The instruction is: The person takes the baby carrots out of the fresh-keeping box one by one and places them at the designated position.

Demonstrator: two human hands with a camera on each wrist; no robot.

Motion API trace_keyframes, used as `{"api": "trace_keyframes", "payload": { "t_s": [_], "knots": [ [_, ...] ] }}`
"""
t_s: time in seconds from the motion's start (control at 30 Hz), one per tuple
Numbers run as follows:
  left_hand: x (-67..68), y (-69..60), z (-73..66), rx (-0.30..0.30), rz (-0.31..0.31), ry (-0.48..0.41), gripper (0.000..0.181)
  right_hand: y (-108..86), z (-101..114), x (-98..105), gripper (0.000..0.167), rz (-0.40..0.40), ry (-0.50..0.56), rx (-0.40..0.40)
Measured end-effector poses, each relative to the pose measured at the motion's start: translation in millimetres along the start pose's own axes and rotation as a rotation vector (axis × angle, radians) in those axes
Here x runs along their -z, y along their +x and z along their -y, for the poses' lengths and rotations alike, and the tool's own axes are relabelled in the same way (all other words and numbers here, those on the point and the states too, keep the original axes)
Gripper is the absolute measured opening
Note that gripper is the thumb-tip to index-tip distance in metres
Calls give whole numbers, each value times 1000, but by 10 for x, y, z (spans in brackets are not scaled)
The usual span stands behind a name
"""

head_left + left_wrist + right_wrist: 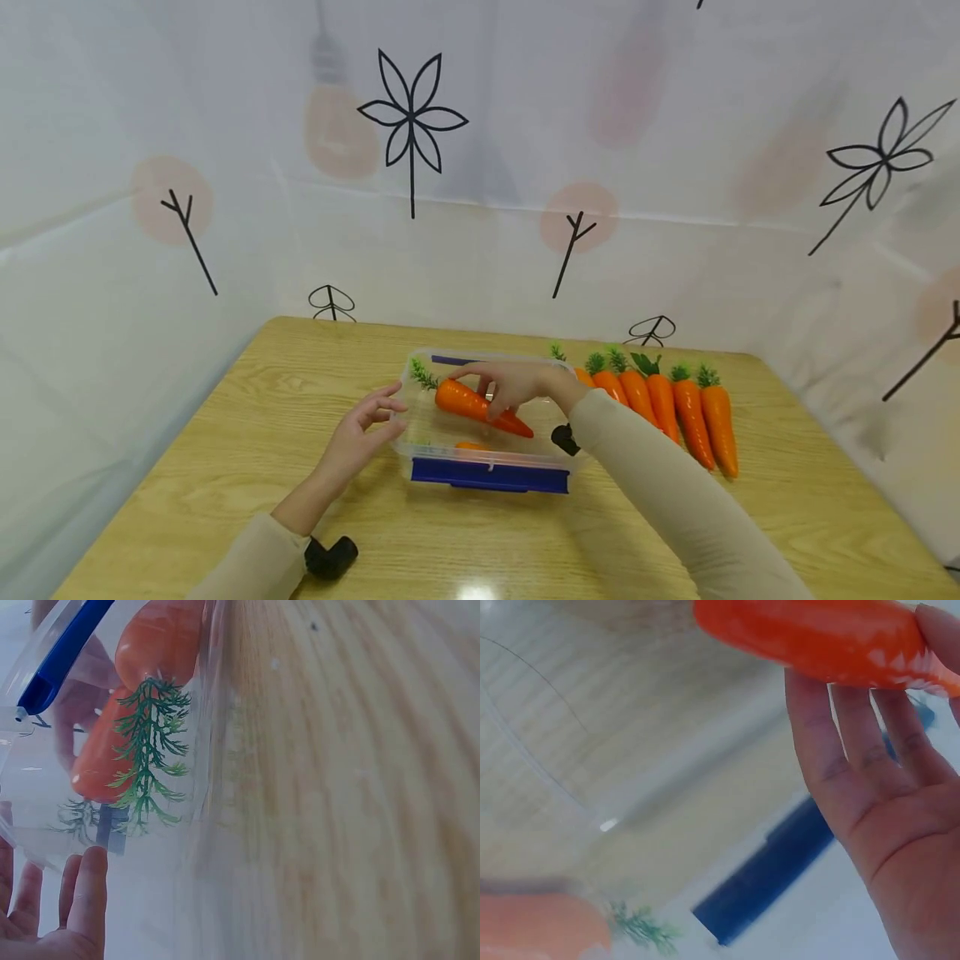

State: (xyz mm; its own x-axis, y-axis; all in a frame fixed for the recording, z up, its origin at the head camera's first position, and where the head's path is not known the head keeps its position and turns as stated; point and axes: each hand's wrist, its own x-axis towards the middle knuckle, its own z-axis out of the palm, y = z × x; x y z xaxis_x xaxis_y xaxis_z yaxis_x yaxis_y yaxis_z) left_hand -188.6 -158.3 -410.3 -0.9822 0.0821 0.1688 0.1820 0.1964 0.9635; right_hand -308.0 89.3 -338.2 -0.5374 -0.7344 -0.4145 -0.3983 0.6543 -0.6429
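My right hand (pixel 517 382) pinches an orange toy carrot (pixel 461 400) with a green sprig between thumb and fingers. This carrot slants inside the outline of a clear plastic box (pixel 442 456), its tip toward the right front. In the right wrist view the fingers (pixel 859 761) press against the carrot's side. A second carrot (pixel 161 637) lies along the box's front wall. Beside the box's left wall, my left hand (pixel 363 429) has loosely extended fingers; whether they touch the wall is hard to tell.
Several more carrots (pixel 690 421) lie side by side right of the box, under and beyond my right forearm. Blue latch flaps (pixel 491 475) hang on the box's front and back sides. A patterned white curtain (pixel 480 267) stands behind the wooden table (pixel 247 442).
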Motion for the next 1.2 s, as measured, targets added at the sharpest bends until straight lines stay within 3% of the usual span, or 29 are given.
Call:
{"api": "trace_keyframes", "payload": {
  "t_s": [0.3, 0.53, 0.97, 1.2],
  "knots": [
    [-11, 3, 11, 4, -6, 6, 25, -241, 74, 129, 80, -97, 84, 59],
    [-15, -3, 6, 20, -9, 2, 25, -510, 111, 167, 79, -188, 165, 151],
    [-11, 1, -21, 14, -7, 10, 28, -860, 9, 74, 81, -348, 272, 261],
    [-22, -13, -29, 25, -7, 3, 27, -1048, -69, 2, 81, -462, 319, 266]
  ]
}}
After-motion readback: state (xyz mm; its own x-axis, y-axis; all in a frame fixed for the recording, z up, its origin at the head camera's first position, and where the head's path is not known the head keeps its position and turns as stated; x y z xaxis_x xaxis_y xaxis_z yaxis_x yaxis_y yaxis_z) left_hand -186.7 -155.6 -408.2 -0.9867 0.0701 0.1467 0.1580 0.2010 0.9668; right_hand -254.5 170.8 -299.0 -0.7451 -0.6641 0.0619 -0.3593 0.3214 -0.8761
